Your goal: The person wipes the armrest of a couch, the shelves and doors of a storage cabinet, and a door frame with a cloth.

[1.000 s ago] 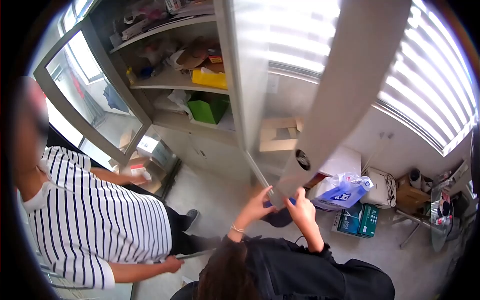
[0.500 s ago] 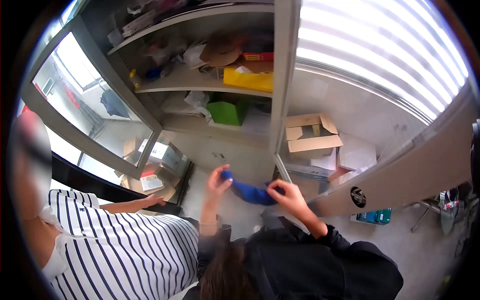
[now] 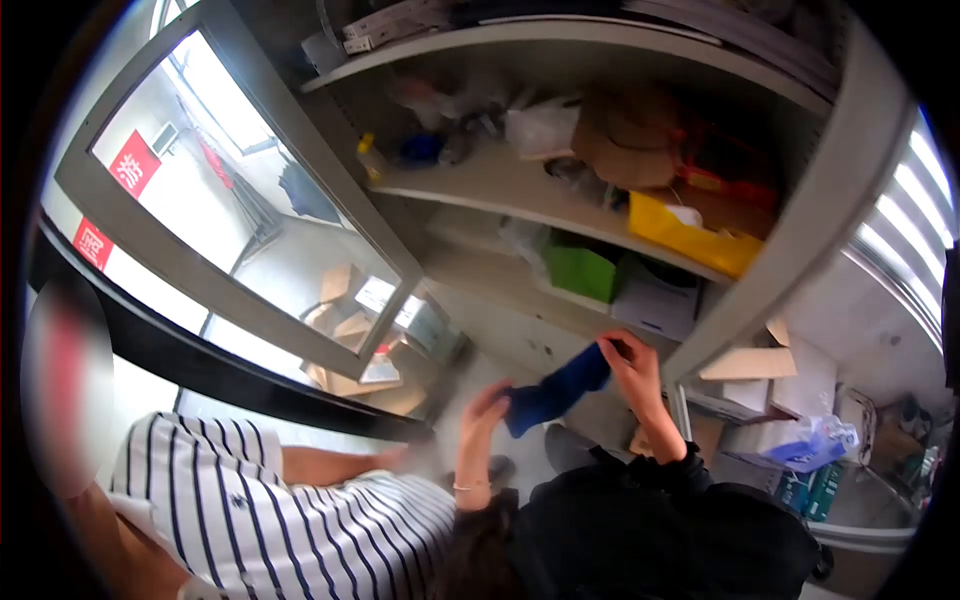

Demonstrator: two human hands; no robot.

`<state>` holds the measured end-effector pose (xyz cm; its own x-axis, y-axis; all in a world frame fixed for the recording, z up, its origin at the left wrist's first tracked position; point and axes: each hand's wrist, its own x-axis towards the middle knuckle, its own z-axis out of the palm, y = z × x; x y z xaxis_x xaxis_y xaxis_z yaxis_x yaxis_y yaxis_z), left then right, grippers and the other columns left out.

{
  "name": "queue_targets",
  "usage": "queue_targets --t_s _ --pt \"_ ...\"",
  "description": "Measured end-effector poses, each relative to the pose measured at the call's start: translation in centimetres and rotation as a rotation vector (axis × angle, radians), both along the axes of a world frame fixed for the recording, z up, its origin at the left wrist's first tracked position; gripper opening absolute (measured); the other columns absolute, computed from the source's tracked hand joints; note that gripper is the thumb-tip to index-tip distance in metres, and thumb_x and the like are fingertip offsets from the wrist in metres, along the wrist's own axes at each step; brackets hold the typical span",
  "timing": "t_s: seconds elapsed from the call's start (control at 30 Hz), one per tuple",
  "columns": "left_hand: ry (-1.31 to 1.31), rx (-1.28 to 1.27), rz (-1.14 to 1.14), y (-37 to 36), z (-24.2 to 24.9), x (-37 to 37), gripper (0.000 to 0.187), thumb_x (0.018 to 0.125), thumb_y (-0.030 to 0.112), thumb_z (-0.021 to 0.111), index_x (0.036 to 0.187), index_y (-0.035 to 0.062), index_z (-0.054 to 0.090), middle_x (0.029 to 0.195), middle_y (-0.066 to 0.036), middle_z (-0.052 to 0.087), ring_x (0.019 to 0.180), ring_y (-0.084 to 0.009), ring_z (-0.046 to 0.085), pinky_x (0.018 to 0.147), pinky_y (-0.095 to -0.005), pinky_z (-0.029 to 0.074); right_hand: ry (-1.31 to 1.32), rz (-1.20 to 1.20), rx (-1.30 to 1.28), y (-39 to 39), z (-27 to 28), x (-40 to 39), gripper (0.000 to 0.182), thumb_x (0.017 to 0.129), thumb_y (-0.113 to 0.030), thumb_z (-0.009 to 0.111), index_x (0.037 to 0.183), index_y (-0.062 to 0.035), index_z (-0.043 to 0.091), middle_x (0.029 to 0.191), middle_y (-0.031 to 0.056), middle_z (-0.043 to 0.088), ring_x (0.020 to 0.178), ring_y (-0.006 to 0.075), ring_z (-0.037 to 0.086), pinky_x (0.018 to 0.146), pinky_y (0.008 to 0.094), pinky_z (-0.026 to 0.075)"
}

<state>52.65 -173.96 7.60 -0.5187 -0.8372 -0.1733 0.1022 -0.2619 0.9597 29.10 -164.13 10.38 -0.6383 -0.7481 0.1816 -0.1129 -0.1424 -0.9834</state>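
Observation:
A limp strip of dark blue cloth (image 3: 560, 390) stretches between my two hands in front of the open cabinet. My left hand (image 3: 486, 408), with a thin bracelet at the wrist, pinches its lower left end. At the upper right end, my right hand (image 3: 632, 362) grips the cloth between thumb and fingers. The strip slants up toward the right and sags a little in the middle. Grey floor lies below it.
Cabinet shelves (image 3: 480, 200) hold a green box (image 3: 582, 272), a yellow box (image 3: 690, 232) and a spray bottle (image 3: 370, 157). A glass door (image 3: 300, 330) swings out left. A person in a striped shirt (image 3: 300, 520) stands close at my left. Cartons (image 3: 750, 365) sit at right.
The view has swung toward the right. The cloth has gone from a sagging curve to a straighter slant, its right end now raised with my right hand. Both hands keep their hold.

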Motion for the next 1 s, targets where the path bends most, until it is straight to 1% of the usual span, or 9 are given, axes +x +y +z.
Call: queue_targets --t_s 0.17,0.27,0.4,0.47,0.57,0.63,0.67,0.83,1.0 --pt "-0.024 -0.093 -0.137 -10.1 3.0 -3.1 0.029 0.087 0.002 0.057 0.116 -0.0008 0.061 0.103 -0.003 0.063 0.095 -0.0085 0.056 0.082 -0.0201 0.044 0.111 -0.102 -0.087 -6.7 3.3 -1.4 0.013 0.084 -0.004 0.064 0.097 -0.0009 0.064 0.082 0.0001 0.061 0.068 0.0058 0.051 0.062 0.0198 0.041" --pt "0.122 -0.202 -0.029 -16.8 3.9 -5.3 0.031 0.086 0.002 0.055 0.116 0.0012 0.061 0.105 -0.003 0.062 0.089 -0.0093 0.055 0.079 -0.0224 0.043 0.201 -0.277 -0.274 -10.6 6.2 -2.1 0.02 0.083 -0.002 0.064 0.103 0.0003 0.062 0.093 0.0042 0.063 0.081 0.0125 0.055 0.075 0.0245 0.043" --pt "0.482 -0.259 -0.177 -22.0 8.3 -10.6 0.035 0.089 0.008 0.055 0.123 -0.001 0.054 0.116 -0.008 0.058 0.104 -0.0161 0.055 0.091 -0.0269 0.042 0.408 -0.533 -0.408 -12.1 7.0 -3.3 0.026 0.083 0.001 0.062 0.109 0.0017 0.06 0.095 0.0069 0.063 0.089 0.0221 0.057 0.085 0.0288 0.042" --pt "0.494 -0.273 -0.244 -22.9 9.9 -13.7 0.035 0.09 0.01 0.056 0.123 -0.0012 0.053 0.116 -0.008 0.058 0.105 -0.0165 0.055 0.091 -0.0281 0.042 0.54 -0.577 -0.274 -10.8 6.5 -3.9 0.025 0.082 0.001 0.062 0.107 0.0011 0.061 0.093 0.0088 0.063 0.088 0.0241 0.058 0.084 0.0294 0.043" --pt "0.235 -0.485 -0.339 -23.5 10.2 -19.1 0.035 0.089 0.012 0.056 0.123 0.0008 0.054 0.114 -0.011 0.06 0.105 -0.0238 0.058 0.091 -0.0326 0.044 0.643 -0.646 -0.033 -8.3 5.2 -3.5 0.023 0.081 0.001 0.062 0.104 -0.0004 0.064 0.089 0.0121 0.062 0.085 0.0268 0.058 0.08 0.0303 0.044" --pt "-0.112 -1.233 -0.257 -23.3 8.8 -22.7 0.039 0.091 0.019 0.054 0.125 0.0004 0.053 0.107 -0.018 0.06 0.097 -0.0318 0.058 0.086 -0.0357 0.044 0.622 -0.696 0.097 -7.9 3.6 -2.3 0.022 0.081 0.001 0.062 0.102 -0.0012 0.065 0.087 0.0135 0.062 0.084 0.0273 0.059 0.078 0.0306 0.044" --pt "-0.197 -1.397 -0.209 -22.8 8.3 -23.5 0.036 0.093 0.023 0.053 0.123 0.003 0.055 0.104 -0.022 0.058 0.095 -0.0367 0.056 0.084 -0.0401 0.045 0.531 -0.731 0.134 -8.0 2.7 -1.4 0.023 0.08 0.002 0.062 0.102 -0.0022 0.066 0.086 0.0136 0.062 0.083 0.0263 0.059 0.076 0.0305 0.045" --pt "-0.159 -1.581 -0.248 -22.3 7.0 -23.2 0.038 0.091 0.024 0.056 0.124 0.0041 0.055 0.109 -0.023 0.055 0.099 -0.0388 0.054 0.087 -0.0448 0.044 0.368 -0.963 0.289 -10.0 0.5 5.0 0.03 0.08 0.001 0.062 0.11 -0.0047 0.065 0.095 0.0131 0.063 0.086 0.0253 0.06 0.08 0.0316 0.046" --pt "-0.024 -1.551 -0.411 -25.3 7.3 -21.1 0.046 0.089 0.025 0.058 0.128 0.0029 0.05 0.112 -0.024 0.052 0.101 -0.0407 0.051 0.09 -0.0467 0.041 0.452 -1.03 0.357 -13.5 1.1 7.5 0.044 0.081 -0.006 0.064 0.124 -0.0013 0.055 0.123 0.0166 0.059 0.115 0.0307 0.055 0.098 0.0361 0.039"
